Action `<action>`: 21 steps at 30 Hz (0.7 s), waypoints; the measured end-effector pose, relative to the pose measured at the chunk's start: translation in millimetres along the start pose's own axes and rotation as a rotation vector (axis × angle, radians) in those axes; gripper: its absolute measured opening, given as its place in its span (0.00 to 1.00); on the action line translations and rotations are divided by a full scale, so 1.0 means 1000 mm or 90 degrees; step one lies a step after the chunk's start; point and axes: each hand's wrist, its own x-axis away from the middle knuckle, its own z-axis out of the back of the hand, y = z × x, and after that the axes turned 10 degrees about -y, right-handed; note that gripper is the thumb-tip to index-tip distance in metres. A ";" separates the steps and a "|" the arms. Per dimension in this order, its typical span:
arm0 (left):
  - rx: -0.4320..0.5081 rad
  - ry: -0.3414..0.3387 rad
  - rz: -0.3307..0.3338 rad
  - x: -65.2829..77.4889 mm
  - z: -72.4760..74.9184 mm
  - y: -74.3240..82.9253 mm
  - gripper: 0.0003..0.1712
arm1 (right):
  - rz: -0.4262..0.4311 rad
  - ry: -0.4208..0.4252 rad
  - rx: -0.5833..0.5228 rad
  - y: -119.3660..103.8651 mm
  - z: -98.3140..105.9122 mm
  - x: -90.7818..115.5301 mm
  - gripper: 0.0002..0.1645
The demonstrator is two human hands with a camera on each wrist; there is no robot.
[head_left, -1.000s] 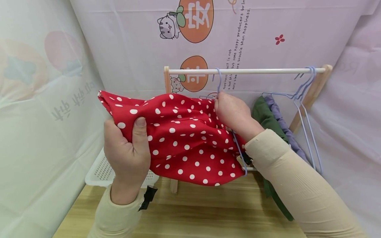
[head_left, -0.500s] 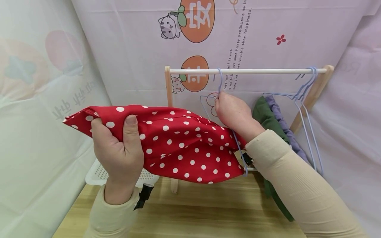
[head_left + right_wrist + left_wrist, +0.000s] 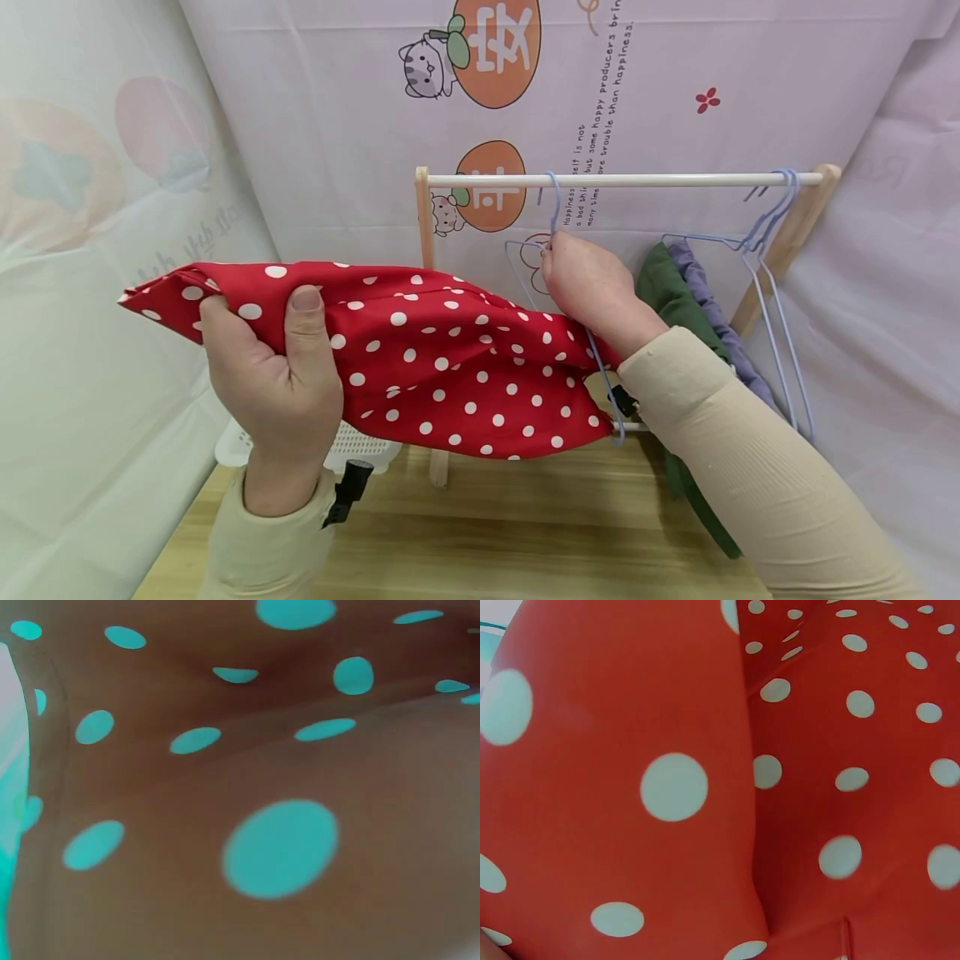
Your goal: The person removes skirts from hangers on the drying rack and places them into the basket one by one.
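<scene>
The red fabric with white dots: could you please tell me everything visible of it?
The red fabric with white dots looks thin, softly creased; the left wrist view shows an overlapping edge. It stretches sideways in the air above the wood-grained table, lower edge sagging. The person's left hand grips its left end; a light-blue wire hanger crosses its right end. Whether the right hand touches it is hidden.

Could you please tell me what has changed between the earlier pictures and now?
The left hand, gripping the red cloth with white polka dots, moved leftward, pulling the cloth along and uncovering more of the light-blue wire hanger. The right hand stayed at the hanger's neck; the hanger stayed on the white rail.
</scene>
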 end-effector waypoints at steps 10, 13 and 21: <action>0.002 0.028 -0.006 -0.006 0.004 -0.004 0.17 | 0.007 0.004 0.003 0.001 0.000 0.000 0.13; 0.006 0.031 -0.004 -0.007 0.005 -0.005 0.16 | 0.008 0.003 0.001 0.002 0.000 0.000 0.13; 0.024 0.040 0.001 -0.009 0.006 -0.007 0.14 | 0.003 0.002 0.002 0.002 0.000 -0.001 0.13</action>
